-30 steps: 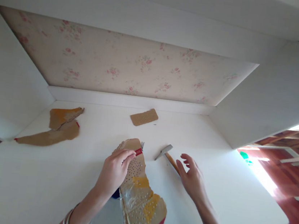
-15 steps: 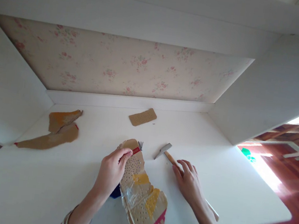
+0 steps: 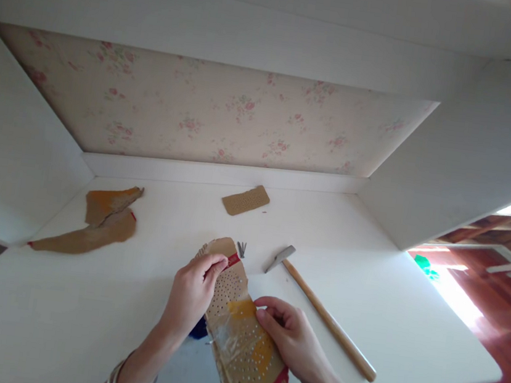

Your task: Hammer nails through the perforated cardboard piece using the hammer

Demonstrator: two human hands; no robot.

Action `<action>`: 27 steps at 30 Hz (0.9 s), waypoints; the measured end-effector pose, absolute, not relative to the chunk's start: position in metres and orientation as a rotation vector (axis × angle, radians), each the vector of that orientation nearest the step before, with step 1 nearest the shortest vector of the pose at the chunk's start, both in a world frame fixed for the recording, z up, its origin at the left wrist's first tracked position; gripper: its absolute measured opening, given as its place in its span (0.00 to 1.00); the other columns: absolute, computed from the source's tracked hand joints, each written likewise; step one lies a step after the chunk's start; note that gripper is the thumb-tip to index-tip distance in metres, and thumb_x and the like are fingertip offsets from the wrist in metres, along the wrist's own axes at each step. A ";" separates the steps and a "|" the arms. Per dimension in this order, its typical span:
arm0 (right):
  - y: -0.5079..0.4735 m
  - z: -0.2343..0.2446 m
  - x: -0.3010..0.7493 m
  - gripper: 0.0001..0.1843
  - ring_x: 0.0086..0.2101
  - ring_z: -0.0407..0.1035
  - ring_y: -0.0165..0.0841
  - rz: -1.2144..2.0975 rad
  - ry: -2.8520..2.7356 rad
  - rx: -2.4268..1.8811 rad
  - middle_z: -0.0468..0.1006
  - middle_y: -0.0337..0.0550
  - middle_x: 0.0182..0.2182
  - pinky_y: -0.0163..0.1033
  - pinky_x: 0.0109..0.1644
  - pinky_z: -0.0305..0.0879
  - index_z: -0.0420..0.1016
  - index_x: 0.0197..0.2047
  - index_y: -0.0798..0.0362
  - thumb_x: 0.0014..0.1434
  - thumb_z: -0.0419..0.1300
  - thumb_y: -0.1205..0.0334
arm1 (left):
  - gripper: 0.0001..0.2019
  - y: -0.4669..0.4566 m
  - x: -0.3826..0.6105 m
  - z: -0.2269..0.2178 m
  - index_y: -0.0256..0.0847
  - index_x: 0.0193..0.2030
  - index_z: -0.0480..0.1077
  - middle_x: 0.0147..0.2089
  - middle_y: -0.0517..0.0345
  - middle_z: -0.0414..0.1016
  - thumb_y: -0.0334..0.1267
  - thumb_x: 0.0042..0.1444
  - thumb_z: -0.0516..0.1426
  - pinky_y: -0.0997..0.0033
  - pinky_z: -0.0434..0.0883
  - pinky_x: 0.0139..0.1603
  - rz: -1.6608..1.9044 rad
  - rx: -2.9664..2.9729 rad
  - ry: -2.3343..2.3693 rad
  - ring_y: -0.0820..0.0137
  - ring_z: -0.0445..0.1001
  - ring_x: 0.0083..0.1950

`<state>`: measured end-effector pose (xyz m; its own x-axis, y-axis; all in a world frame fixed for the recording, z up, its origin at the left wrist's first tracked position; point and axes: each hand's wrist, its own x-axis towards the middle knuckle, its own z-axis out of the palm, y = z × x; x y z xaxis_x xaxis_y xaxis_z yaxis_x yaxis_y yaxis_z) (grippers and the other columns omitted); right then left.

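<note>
A long piece of torn cardboard [image 3: 237, 338], dotted with small holes and patched with orange areas and clear tape, lies in front of me on the white desktop. Its upper left part is pinched between the thumb and fingers of my left hand [image 3: 193, 296]. My right hand [image 3: 291, 339] grips the right edge with thumb and forefinger. Several thin grey nails [image 3: 241, 249] lie beside the cardboard's top end. To the right rests a hammer [image 3: 328, 317], its wooden handle pointing toward the desk's front edge. Something dark blue [image 3: 199, 329] shows partly under the cardboard.
A small holed cardboard piece [image 3: 246, 200] lies near the back ledge. Torn cardboard scraps [image 3: 102, 228] are at the left. White panels [image 3: 466, 143] enclose the desktop [image 3: 408, 310] on both sides and above. Beyond its right edge are a reddish floor and metal chair legs.
My right hand has let go of the hammer handle and moved left onto the cardboard's right edge. The hammer stays on the desk. My left hand keeps its pinch.
</note>
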<state>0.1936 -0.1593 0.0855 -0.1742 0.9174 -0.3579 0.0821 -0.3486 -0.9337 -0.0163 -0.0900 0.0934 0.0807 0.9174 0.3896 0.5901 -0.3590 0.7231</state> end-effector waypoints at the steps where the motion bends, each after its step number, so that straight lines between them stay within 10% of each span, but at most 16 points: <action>1: -0.161 0.086 0.194 0.18 0.26 0.66 0.29 1.595 -1.164 -1.425 0.76 0.37 0.28 0.32 0.28 0.57 0.76 0.44 0.52 0.61 0.59 0.46 | 0.06 -0.090 -0.016 0.093 0.44 0.41 0.75 0.39 0.60 0.82 0.38 0.64 0.55 0.72 0.74 0.42 1.182 1.988 1.490 0.69 0.80 0.39; 27: -0.173 0.090 0.193 0.19 0.32 0.71 0.34 1.298 -1.444 -1.627 0.81 0.40 0.33 0.34 0.32 0.64 0.78 0.48 0.50 0.65 0.53 0.49 | 0.06 -0.091 -0.016 0.093 0.44 0.40 0.73 0.36 0.61 0.82 0.37 0.65 0.54 0.66 0.69 0.42 1.152 2.233 1.413 0.68 0.78 0.36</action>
